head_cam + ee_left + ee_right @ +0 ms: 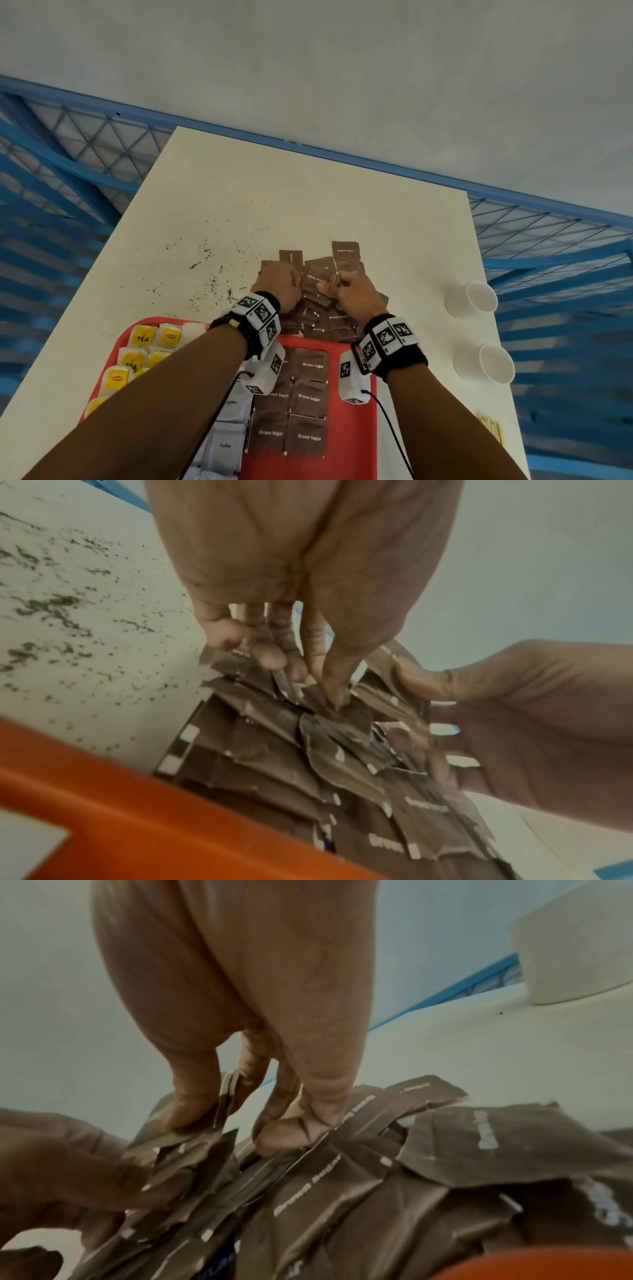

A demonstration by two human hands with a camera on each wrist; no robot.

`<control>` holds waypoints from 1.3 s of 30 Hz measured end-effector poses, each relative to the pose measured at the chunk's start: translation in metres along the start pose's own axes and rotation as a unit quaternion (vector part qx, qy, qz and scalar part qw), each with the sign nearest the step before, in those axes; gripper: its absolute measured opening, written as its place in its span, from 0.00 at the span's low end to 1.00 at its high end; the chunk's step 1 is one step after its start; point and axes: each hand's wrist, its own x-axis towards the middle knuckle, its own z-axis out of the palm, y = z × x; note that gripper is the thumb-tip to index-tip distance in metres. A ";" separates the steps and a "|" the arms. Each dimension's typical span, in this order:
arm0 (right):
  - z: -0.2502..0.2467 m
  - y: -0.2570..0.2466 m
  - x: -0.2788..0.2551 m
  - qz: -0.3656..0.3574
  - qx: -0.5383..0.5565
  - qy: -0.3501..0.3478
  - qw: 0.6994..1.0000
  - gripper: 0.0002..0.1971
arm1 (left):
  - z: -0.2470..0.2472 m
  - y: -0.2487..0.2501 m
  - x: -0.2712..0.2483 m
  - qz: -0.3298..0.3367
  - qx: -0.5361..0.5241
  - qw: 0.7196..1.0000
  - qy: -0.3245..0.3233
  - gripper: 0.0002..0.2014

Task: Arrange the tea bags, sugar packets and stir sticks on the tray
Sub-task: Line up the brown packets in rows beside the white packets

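Both hands, left hand (279, 286) and right hand (356, 294), pinch packets from the brown sugar pile (318, 301), which they partly hide.

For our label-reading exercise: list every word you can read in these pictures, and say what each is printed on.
"Brown Sugar": brown sugar packets on the red tray and in the loose pile.
"TEA": yellow tea bags.
"Coffee": grey sachets.
Small red tea-bag logo: too blurred to read.

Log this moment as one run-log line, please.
both hands: left hand and right hand pinch packets in brown sugar pile | pile on table beyond red tray | tray holds tea bags
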 end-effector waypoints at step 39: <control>0.043 -0.011 -0.031 -0.162 -0.560 -0.043 0.811 0.14 | -0.055 -0.058 -0.126 -0.206 -0.641 0.725 -0.144 0.12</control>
